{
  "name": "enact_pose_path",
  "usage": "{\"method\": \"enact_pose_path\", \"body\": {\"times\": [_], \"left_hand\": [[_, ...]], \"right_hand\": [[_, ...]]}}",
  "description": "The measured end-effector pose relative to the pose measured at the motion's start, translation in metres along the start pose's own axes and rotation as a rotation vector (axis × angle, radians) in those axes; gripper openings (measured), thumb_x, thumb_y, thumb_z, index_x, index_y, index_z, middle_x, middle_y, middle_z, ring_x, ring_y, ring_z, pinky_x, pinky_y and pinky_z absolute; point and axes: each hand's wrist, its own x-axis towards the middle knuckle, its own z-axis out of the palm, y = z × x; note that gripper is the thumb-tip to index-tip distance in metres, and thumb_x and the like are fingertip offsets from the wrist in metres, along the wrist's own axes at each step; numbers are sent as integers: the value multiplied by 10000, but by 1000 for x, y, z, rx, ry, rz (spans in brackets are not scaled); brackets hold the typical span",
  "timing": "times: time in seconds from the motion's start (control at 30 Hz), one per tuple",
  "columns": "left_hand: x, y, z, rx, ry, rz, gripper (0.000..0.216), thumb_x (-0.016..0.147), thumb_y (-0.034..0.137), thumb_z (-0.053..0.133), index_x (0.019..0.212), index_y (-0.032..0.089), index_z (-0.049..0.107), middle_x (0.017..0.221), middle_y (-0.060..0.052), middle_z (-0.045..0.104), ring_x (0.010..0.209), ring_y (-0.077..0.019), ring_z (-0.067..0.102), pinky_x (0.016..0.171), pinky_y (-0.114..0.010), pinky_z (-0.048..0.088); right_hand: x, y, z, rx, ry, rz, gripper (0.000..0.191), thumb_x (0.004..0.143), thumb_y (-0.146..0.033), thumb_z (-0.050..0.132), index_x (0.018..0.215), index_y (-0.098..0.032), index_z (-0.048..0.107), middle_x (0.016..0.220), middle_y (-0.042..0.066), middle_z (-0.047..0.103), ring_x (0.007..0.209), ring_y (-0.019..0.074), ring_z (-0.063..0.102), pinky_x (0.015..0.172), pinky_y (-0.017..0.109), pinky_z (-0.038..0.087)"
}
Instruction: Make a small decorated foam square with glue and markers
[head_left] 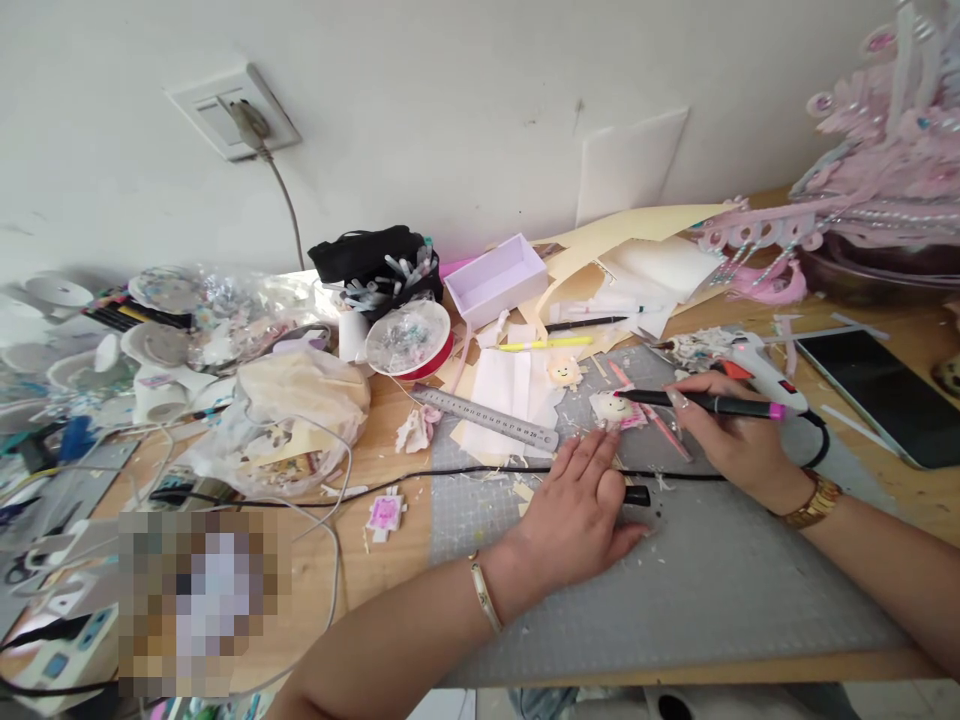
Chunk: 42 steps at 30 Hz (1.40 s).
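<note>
My right hand [731,430] grips a black pen with a pink end [701,403], its tip touching a small cream and pink paper face piece [616,408] on the grey cutting mat [675,580]. My left hand [581,510] lies flat on the mat with fingers stretched out, fingertips just below that piece, covering part of a black cable [450,472]. A black pen cap [637,495] lies beside my left thumb. A second small face piece [562,372] lies a little further back.
A steel ruler [487,415] lies left of the pieces. A white glue gun [765,372], a dark tablet [877,395] and a pink ornament [862,190] are at right. A lilac box [496,278], tape roll [411,340], plastic bags and clutter fill the left.
</note>
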Motion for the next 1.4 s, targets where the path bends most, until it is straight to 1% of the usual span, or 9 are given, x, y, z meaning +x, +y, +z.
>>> {"method": "enact_pose_path", "body": {"times": [0.17, 0.3, 0.43, 0.57, 0.7, 0.83, 1.07, 1.2, 1.4], "left_hand": [[0, 0, 1, -1, -1, 1, 474, 959, 528, 547, 1165, 102, 560, 1567, -247, 408, 1514, -339, 307, 1217, -533, 321], [0, 0, 2, -5, 3, 3, 487, 954, 520, 558, 1187, 92, 554, 1565, -257, 405, 1510, -341, 316, 1214, -531, 328], [1, 0, 3, 0, 18, 5, 501, 955, 518, 558, 1188, 75, 556, 1557, -264, 413, 1506, -345, 322, 1221, -517, 325], [0, -1, 3, -4, 20, 6, 504, 952, 527, 558, 1182, 79, 558, 1557, -265, 412, 1505, -348, 325, 1216, -517, 333], [0, 0, 2, -14, 3, -7, 478, 959, 512, 554, 1192, 95, 553, 1563, -257, 407, 1514, -330, 310, 1216, -526, 333], [1, 0, 1, -14, -3, -6, 509, 947, 518, 573, 1222, 91, 540, 1564, -260, 404, 1512, -336, 314, 1212, -528, 336], [1, 0, 3, 1, 17, 4, 528, 956, 532, 547, 1212, 70, 548, 1549, -265, 424, 1497, -346, 342, 1207, -509, 348], [1, 0, 3, -6, 2, -6, 522, 951, 538, 554, 1215, 87, 547, 1561, -265, 404, 1517, -328, 305, 1209, -520, 340], [1, -1, 3, -10, 5, -3, 520, 958, 533, 541, 1226, 88, 545, 1564, -260, 404, 1520, -326, 297, 1204, -521, 346]], "right_hand": [[-2, 3, 1, 1, 46, 2, 93, 884, -320, 630, 839, -253, 676, 670, -1, 628, 687, 197, 636, 684, 349, 519], [-2, 3, 1, 2, -2, -9, 66, 878, -282, 626, 859, -254, 682, 663, -10, 627, 630, 177, 608, 635, 332, 499], [-1, 2, 2, 8, 53, 12, 87, 879, -327, 631, 853, -257, 677, 630, -10, 605, 634, 188, 605, 630, 342, 503], [-1, 1, 2, 16, -8, 33, 108, 884, -367, 638, 861, -271, 680, 645, -5, 629, 622, 187, 605, 616, 339, 503], [0, 0, 3, 31, 23, 49, 104, 884, -370, 639, 873, -273, 672, 665, -4, 645, 632, 188, 618, 606, 335, 504], [-1, 0, 2, 54, -63, 30, 64, 880, -305, 624, 885, -272, 678, 645, -18, 633, 582, 170, 592, 600, 329, 495], [-1, 1, 2, 51, -75, 20, 60, 872, -271, 621, 904, -265, 671, 650, -20, 644, 584, 172, 605, 590, 321, 494], [-1, 0, 2, 25, -9, 3, 60, 874, -261, 618, 889, -268, 676, 666, -18, 648, 635, 178, 630, 629, 320, 509], [-1, -1, 3, 50, -107, 23, 113, 899, -340, 618, 936, -268, 698, 648, -19, 638, 581, 177, 608, 627, 340, 519]]}}
